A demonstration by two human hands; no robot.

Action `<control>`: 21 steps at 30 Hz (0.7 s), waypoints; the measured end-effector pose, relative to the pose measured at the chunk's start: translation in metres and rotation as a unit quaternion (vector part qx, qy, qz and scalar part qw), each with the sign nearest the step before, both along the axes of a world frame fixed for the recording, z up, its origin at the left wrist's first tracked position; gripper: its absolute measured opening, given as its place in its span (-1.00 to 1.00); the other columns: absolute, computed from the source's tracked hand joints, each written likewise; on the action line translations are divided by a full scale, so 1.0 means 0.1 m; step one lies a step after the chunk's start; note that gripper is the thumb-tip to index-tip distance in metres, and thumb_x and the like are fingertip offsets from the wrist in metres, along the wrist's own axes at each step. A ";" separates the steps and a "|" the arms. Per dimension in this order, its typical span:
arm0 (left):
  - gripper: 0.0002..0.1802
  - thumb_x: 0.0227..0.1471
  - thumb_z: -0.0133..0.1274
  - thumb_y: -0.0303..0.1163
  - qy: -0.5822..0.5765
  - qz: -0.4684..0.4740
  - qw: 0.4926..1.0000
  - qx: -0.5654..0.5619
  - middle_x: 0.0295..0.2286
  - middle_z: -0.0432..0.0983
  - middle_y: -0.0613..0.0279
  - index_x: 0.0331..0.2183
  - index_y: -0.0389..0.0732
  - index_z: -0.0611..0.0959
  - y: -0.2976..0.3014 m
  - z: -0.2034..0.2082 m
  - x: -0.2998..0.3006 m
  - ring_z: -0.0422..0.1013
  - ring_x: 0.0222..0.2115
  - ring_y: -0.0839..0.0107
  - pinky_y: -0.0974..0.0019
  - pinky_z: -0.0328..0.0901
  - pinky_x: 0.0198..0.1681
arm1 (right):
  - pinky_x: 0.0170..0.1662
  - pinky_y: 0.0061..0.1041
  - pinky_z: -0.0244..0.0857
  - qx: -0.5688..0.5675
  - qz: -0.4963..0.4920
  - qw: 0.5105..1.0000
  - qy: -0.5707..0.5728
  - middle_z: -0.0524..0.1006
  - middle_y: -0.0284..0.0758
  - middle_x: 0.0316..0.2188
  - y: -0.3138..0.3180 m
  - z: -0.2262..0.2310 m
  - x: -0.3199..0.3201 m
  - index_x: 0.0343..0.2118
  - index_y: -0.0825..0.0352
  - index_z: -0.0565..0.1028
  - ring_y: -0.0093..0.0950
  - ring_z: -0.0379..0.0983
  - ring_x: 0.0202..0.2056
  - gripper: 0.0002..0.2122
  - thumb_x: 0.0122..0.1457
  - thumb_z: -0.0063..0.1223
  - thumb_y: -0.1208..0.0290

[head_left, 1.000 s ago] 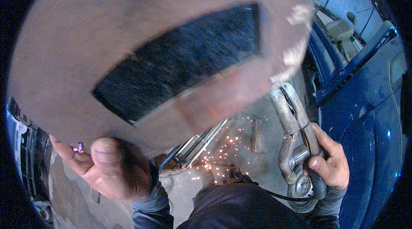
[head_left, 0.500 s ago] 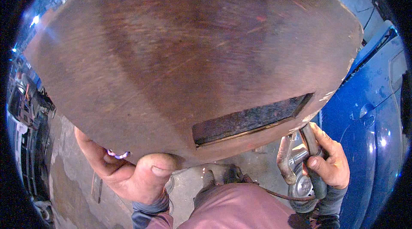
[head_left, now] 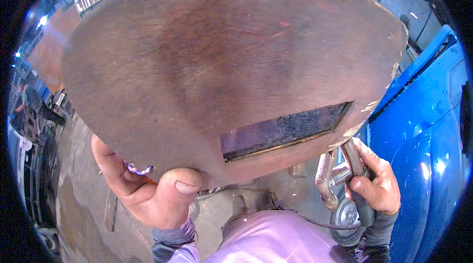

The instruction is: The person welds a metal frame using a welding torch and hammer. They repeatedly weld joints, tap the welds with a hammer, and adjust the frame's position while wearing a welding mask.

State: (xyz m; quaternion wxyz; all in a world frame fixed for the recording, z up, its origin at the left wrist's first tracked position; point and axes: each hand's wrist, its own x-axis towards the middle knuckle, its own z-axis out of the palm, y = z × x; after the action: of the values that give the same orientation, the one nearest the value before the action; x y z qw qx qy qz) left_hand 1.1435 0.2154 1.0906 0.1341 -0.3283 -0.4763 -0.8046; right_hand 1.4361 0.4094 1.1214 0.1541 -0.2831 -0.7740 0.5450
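A broad brown welding shield (head_left: 276, 73) fills most of the view, with a dark rectangular window (head_left: 286, 130) low on its right half. My left hand (head_left: 152, 194) grips the shield's lower left edge, thumb on the near face and fingers mostly hidden behind it. Just below the lower right corner, my right hand (head_left: 379, 179) is closed round what looks like a welding electrode holder (head_left: 355, 162). Its worn metal arms point up to the shield's edge, and its dark grip hangs down from the hand. Whatever its jaws hold is hidden behind the shield.
A blue vehicle panel (head_left: 419, 164) rises close on my right. A thin cable (head_left: 325, 223) runs from the grip toward my body. Beyond the shield's lower edge lies grey concrete floor (head_left: 84, 204). Dark vehicle parts (head_left: 32, 179) stand at the far left.
The shield has shifted slightly, its left edge inward and its top edge lower. The surroundings look brighter, with small glowing spots along the top edge. Both hands keep their hold.
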 end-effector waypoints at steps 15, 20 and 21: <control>-0.51 0.32 0.00 -0.16 -0.097 -0.034 0.995 0.006 -0.11 0.51 0.16 0.13 -0.26 0.43 -0.71 -0.31 0.54 0.45 -0.14 0.32 0.22 0.37 -0.05 | 0.31 -0.32 0.17 0.130 0.237 0.942 0.198 0.31 -0.03 0.32 0.69 -0.10 -0.26 0.39 0.37 0.16 -0.23 0.30 0.28 -0.30 0.25 0.19 0.30; -0.50 0.36 -0.16 0.10 -0.225 -0.208 0.951 0.031 -0.50 0.43 0.21 -0.15 -0.19 0.49 -0.97 -0.90 0.79 0.36 -0.62 0.39 0.26 0.32 -0.59 | 0.31 -0.29 0.20 0.096 0.385 0.864 0.310 0.37 0.00 0.27 0.40 -0.25 -0.92 0.36 0.43 0.18 -0.17 0.36 0.26 -0.34 0.26 0.15 0.33; -0.46 0.37 -0.21 0.14 -0.246 -0.316 0.916 0.030 -0.51 0.44 0.20 -0.16 -0.18 0.49 -0.91 -0.88 0.85 0.36 -0.65 0.37 0.26 0.31 -0.60 | 0.29 -0.31 0.22 0.084 0.402 0.859 0.306 0.39 -0.03 0.27 0.35 -0.21 -0.98 0.36 0.45 0.19 -0.18 0.38 0.24 -0.36 0.27 0.15 0.35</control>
State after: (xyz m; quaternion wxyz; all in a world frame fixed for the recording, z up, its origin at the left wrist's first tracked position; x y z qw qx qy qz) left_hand 1.2290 0.1249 1.0028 -0.2390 -0.2492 -0.3408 -0.8744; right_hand 1.3383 0.4443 1.1006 0.1739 0.2479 -0.7772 0.5516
